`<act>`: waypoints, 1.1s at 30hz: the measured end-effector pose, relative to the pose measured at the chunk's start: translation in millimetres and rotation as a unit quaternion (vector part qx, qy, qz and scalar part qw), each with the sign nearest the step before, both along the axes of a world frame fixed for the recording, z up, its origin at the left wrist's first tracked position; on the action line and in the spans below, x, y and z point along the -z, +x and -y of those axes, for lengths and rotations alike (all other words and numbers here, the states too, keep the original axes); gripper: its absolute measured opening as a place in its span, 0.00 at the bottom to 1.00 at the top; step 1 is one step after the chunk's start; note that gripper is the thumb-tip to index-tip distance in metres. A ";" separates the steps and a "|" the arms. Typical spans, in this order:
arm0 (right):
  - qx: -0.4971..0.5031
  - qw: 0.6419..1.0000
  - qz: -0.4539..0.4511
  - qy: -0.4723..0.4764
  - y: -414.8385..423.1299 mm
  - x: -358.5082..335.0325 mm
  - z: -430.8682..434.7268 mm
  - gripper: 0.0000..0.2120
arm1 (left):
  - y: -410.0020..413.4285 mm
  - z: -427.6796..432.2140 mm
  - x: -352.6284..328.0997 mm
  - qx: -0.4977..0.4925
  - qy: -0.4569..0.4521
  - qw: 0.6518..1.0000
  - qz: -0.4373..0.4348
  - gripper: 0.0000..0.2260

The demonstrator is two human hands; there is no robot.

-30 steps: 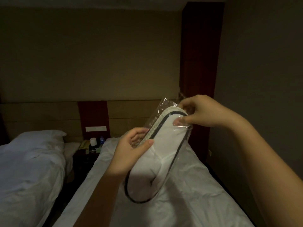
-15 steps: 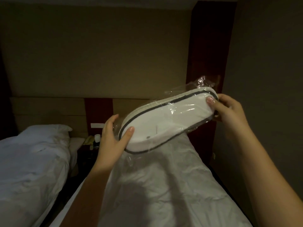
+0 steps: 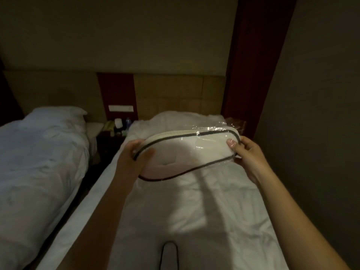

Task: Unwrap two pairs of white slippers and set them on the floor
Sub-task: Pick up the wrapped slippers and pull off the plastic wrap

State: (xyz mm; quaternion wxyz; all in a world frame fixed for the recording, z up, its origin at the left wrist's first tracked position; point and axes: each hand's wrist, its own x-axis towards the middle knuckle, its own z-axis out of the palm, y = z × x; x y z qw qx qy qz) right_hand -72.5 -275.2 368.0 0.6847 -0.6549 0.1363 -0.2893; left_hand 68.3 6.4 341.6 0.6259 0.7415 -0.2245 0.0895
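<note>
Item: clear-plastic-wrapped pair of white, dark-trimmed slippers (image 3: 187,152), held above the white-sheeted bed (image 3: 204,221); long axis left-right. Left hand (image 3: 136,152) grips one end, right hand (image 3: 245,149) pinches the loose-wrap end.

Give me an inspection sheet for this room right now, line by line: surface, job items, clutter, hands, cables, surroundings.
Surface: right bed, white rumpled sheet.
Job's things: wrapped slippers, white with dark trim, still in clear plastic, held level above the bed; another dark-trimmed slipper lies at the bed's near edge.
Clutter: small items on the nightstand between the beds; too dim to identify.
Grippers: left hand grips the pack's left end; right hand grips its right end.
Cables: nothing seen.
Surroundings: left bed, panelled headboard, dark wood column; dim lighting.
</note>
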 end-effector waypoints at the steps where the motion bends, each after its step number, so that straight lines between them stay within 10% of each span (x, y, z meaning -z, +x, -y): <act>1: -0.010 1.000 -0.021 0.016 -3.5 21.6 -1.3 0.06 | -1.3 -3.1 16.2 0.000 0.009 0.999 -0.031 0.11; 15: -0.041 0.938 -0.198 0.282 -77.1 239.7 -44.5 0.09 | -41.9 -31.3 182.2 0.058 0.161 0.940 -0.295 0.21; 20: -0.014 0.931 -0.201 0.304 -79.6 250.7 -39.4 0.14 | -35.7 -40.1 193.7 0.048 -0.016 0.904 -0.424 0.19; 33: 0.075 0.920 -0.123 0.365 -95.7 244.9 -10.5 0.11 | -35.5 -79.1 209.8 -0.020 -0.048 0.914 -0.402 0.05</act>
